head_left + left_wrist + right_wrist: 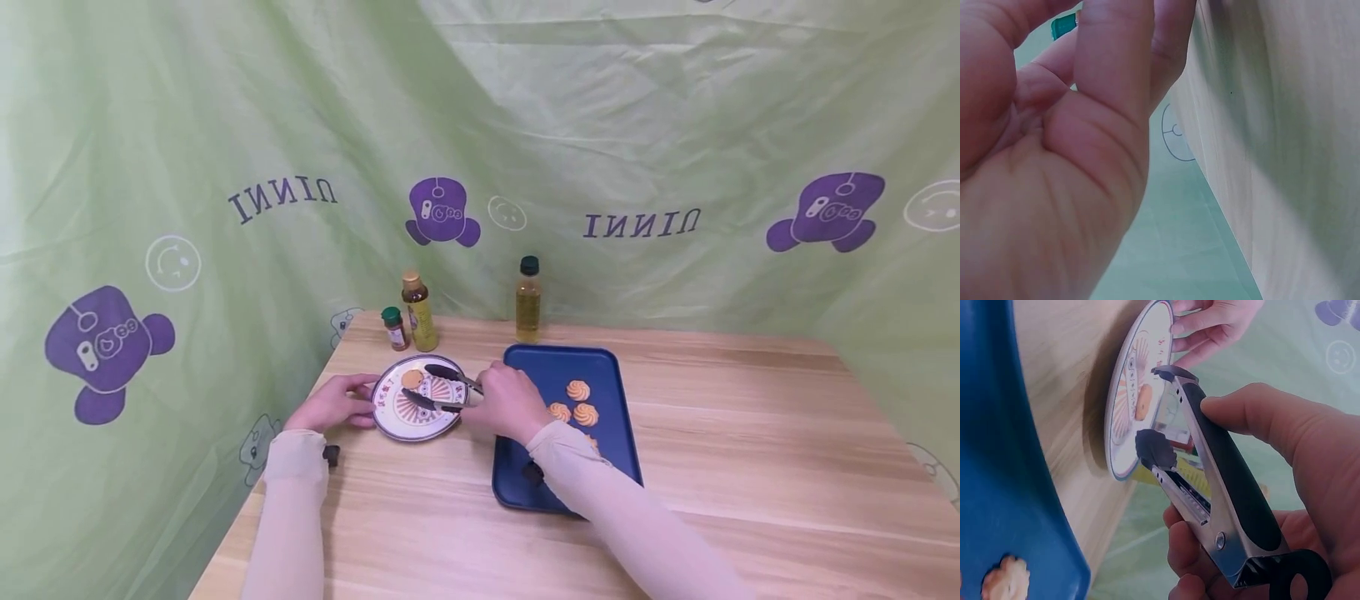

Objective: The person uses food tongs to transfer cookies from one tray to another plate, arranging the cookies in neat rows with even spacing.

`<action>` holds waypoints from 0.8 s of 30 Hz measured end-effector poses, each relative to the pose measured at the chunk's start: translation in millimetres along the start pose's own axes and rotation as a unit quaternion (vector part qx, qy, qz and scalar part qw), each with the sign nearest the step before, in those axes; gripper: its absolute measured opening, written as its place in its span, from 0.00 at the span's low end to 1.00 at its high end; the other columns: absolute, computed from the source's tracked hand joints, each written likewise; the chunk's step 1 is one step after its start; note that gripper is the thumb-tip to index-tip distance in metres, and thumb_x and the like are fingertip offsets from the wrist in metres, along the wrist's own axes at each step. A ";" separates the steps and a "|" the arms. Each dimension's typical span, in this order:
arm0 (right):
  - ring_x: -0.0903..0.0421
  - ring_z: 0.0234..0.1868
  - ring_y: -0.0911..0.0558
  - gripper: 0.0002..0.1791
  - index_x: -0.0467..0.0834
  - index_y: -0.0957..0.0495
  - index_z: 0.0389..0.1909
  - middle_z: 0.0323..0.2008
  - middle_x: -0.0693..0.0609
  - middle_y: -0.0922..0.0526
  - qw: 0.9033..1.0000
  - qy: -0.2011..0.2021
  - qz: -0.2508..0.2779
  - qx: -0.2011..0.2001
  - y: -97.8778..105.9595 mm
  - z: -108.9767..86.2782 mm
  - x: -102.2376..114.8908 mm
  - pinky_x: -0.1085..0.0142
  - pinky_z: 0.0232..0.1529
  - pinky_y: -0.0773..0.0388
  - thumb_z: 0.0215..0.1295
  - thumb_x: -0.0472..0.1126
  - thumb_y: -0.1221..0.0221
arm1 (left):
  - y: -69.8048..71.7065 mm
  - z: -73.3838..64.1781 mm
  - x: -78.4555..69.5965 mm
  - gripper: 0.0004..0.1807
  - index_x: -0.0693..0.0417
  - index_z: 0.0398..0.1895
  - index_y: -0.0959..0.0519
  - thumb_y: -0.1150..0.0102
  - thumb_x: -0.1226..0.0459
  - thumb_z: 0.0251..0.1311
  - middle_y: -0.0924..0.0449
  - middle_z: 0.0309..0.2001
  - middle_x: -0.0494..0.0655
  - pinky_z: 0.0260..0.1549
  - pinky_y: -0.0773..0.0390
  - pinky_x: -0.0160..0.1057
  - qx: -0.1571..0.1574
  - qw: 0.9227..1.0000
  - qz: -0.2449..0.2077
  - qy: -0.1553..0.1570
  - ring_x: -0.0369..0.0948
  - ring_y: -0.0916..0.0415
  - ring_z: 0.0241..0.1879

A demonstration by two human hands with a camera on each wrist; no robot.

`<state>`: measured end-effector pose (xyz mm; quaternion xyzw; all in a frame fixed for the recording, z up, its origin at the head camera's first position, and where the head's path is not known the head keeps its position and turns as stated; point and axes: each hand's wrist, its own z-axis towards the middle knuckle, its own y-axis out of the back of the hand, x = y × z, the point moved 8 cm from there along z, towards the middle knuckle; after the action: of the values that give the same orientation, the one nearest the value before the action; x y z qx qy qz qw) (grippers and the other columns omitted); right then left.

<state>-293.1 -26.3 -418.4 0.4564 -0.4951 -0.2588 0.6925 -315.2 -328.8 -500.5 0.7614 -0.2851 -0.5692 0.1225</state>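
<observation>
My left hand (333, 405) rests against the left rim of a round patterned plate (397, 421), its fingers fairly straight; their tips are out of the left wrist view. My right hand (513, 402) grips black-and-silver tongs (1225, 481), thumb on one arm and fingers curled round the other. The tongs' two dark tips stand apart over the plate, with nothing between them. One round cookie (412, 379) lies on the plate, close to the upper tip. Several swirled cookies (586, 414) sit on a dark blue tray (525, 487), partly hidden by my right forearm.
Behind the plate stand a small green-capped jar (394, 329) and a tan-capped bottle (420, 315). An oil bottle (528, 302) with a dark cap stands behind the tray. A green printed curtain (525, 125) hangs around the wooden table (720, 433).
</observation>
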 end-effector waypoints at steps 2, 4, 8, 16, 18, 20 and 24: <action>0.49 0.32 0.24 0.20 0.40 0.12 0.34 0.34 0.49 0.20 1.000 0.001 0.008 -0.004 5.2 -5.3 -6.4 0.60 0.31 0.28 0.58 0.53 0.20 | -0.2 1.1 -1.5 0.39 0.62 0.86 0.35 0.34 0.73 0.75 0.24 0.66 0.68 0.45 0.03 0.40 0.000 1.000 0.000 0.004 0.42 0.10 0.41; 0.50 0.32 0.23 0.22 0.39 0.10 0.38 0.35 0.48 0.19 1.000 0.000 0.011 -0.009 11.2 -11.3 -13.3 0.60 0.31 0.27 0.58 0.53 0.19 | 0.1 2.1 -2.8 0.38 0.61 0.86 0.35 0.34 0.72 0.76 0.24 0.66 0.67 0.45 0.03 0.40 0.000 1.000 0.003 0.007 0.42 0.10 0.42; 0.51 0.34 0.21 0.26 0.38 0.08 0.48 0.38 0.48 0.17 1.000 -0.004 0.004 -0.011 24.4 -25.4 -25.6 0.59 0.34 0.20 0.59 0.54 0.19 | 2.1 3.1 -2.7 0.38 0.61 0.86 0.35 0.34 0.72 0.76 0.24 0.66 0.67 0.46 0.03 0.39 -0.001 1.000 0.012 0.009 0.41 0.10 0.43; 0.55 0.32 0.21 0.25 0.36 0.09 0.51 0.37 0.49 0.17 1.000 -0.007 -0.003 -0.003 45.5 -56.4 -47.0 0.57 0.39 0.18 0.59 0.49 0.23 | 5.5 3.0 1.4 0.38 0.61 0.86 0.34 0.33 0.71 0.76 0.24 0.64 0.67 0.45 0.03 0.38 0.001 1.000 0.011 0.008 0.41 0.10 0.41; 0.55 0.32 0.21 0.25 0.36 0.09 0.51 0.38 0.48 0.16 1.000 -0.007 -0.008 -0.007 49.4 -65.9 -54.1 0.59 0.38 0.18 0.58 0.49 0.23 | 4.6 2.9 2.5 0.39 0.61 0.86 0.35 0.33 0.72 0.76 0.24 0.64 0.67 0.45 0.03 0.38 0.002 1.000 0.006 0.010 0.41 0.10 0.42; 0.54 0.32 0.21 0.26 0.36 0.09 0.50 0.40 0.47 0.15 1.000 -0.006 -0.015 -0.012 52.9 -76.3 -61.5 0.61 0.33 0.19 0.57 0.50 0.21 | 3.1 3.4 4.1 0.39 0.61 0.87 0.35 0.33 0.71 0.76 0.24 0.64 0.66 0.46 0.03 0.38 0.004 1.000 0.001 0.014 0.41 0.10 0.43; 0.55 0.32 0.20 0.27 0.37 0.08 0.51 0.42 0.46 0.14 0.999 -0.011 -0.020 -0.025 61.0 -95.8 -78.4 0.61 0.33 0.17 0.56 0.52 0.19 | 0.4 5.4 7.1 0.39 0.60 0.86 0.34 0.32 0.71 0.76 0.24 0.63 0.65 0.46 0.03 0.38 0.003 1.000 -0.004 0.020 0.41 0.10 0.43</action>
<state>-239.9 100.7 -408.4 0.4454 -0.4866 -0.2897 0.6934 -319.0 -332.5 -507.7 0.7744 -0.2811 -0.5533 0.1232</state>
